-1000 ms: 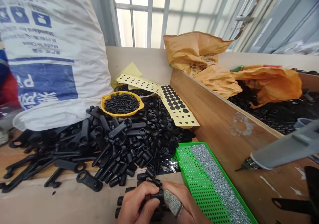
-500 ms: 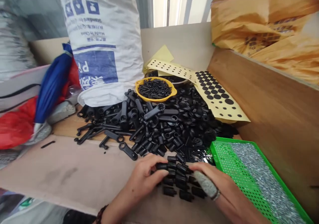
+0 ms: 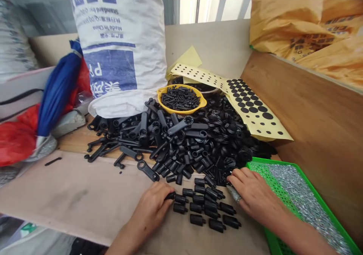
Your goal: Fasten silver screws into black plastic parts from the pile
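Note:
Several short black plastic cylinders (image 3: 196, 207), each with a small stub at one end, lie in loose rows on the work surface. At their left edge, my left hand (image 3: 151, 209) pinches a black cylinder (image 3: 170, 196), mostly covered by the fingertips. Beyond the rows, my right hand (image 3: 252, 189) reaches to the near edge of the black parts pile, its fingers closed together over small shiny bits there. Whatever those fingertips grip is hidden. Grey wrapping (image 3: 233, 193) covers one finger of that hand.
Black plastic crank handles (image 3: 147, 170) and other parts are heaped behind my hands. A yellow basket (image 3: 203, 102) of black screw-like pieces rests on the heap. A green tray (image 3: 286, 203) of small metal pieces sits right. Sticker sheets (image 3: 265, 124) and a white sack (image 3: 147, 39) stand behind.
My right hand has left the cylinders and moved up and right to the pile's edge. The left hand has drawn slightly left and down, uncovering more of the rows.

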Motion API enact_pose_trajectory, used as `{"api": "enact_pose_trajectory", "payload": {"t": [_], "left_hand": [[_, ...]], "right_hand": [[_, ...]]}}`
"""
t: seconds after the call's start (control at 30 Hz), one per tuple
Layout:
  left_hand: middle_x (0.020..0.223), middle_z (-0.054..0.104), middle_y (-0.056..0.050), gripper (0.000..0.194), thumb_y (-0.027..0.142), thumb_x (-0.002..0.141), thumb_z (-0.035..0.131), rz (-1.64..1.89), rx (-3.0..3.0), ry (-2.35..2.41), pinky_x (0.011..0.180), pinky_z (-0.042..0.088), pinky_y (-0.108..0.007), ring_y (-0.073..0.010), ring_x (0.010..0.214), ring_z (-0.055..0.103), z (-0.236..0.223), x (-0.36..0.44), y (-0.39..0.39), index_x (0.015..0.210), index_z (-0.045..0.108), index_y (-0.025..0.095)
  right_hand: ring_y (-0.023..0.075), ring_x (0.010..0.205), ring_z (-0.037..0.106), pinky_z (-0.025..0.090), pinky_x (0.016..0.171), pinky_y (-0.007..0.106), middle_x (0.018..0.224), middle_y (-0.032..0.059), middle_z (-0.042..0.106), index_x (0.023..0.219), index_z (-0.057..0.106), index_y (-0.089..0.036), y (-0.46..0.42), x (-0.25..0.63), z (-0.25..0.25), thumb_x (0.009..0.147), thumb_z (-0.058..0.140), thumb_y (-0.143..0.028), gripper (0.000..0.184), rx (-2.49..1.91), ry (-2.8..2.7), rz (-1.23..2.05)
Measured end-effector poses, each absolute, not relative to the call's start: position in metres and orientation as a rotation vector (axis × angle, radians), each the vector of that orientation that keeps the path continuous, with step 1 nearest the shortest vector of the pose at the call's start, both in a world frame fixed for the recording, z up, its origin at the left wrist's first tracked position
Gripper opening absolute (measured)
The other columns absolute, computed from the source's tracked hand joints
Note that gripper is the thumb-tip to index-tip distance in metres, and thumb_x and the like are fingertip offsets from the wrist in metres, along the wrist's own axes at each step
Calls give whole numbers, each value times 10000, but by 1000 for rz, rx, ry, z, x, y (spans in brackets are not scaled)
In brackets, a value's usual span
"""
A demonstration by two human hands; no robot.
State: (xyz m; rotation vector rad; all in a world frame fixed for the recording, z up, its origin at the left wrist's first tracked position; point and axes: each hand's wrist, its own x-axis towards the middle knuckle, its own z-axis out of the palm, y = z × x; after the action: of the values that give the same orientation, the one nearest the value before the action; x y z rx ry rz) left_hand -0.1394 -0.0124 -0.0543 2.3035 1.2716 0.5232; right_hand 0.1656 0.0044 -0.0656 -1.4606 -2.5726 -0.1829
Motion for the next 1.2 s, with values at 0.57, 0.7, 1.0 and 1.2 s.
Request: {"api": "enact_pose_trajectory", "payload": {"t": [0.57,0.7,1.0,1.2], "left_hand": [[915,651,-59,154,145,873,501,456,2479,977,819,483,-327,-206,888,581,-21,-48,13,991,598,164],[919,647,-65,170,108,868,459,436,2499,868,817,478,-308,-199,894,587,-20,-20,16,968,588,158],[666,623,-13,203,214,777,577,726,1645,894,583,433,-207,-119,591,542,-21,-15,7,918,709,149],[718,626,-34,350,370,721,614,704,994,806,622,466,-222,-105,594,557,-27,-14,-7,951,691,118]], "right_hand": [[211,689,497,336,631,317,677,23,547,707,491,-208,-3,168,-57,530,427,-42,251,-1562,-2366,-65],[177,618,497,384,552,265,636,-3,511,698,446,-220,-13,169,-44,559,394,-50,225,-1435,-2194,254],[162,739,664,521,613,197,830,-1,668,956,576,-257,-26,175,-34,802,448,-151,226,-1243,-1999,571],[171,783,683,540,634,185,879,-4,696,1021,600,-288,-26,179,-44,851,447,-186,250,-1087,-2098,749]]}}
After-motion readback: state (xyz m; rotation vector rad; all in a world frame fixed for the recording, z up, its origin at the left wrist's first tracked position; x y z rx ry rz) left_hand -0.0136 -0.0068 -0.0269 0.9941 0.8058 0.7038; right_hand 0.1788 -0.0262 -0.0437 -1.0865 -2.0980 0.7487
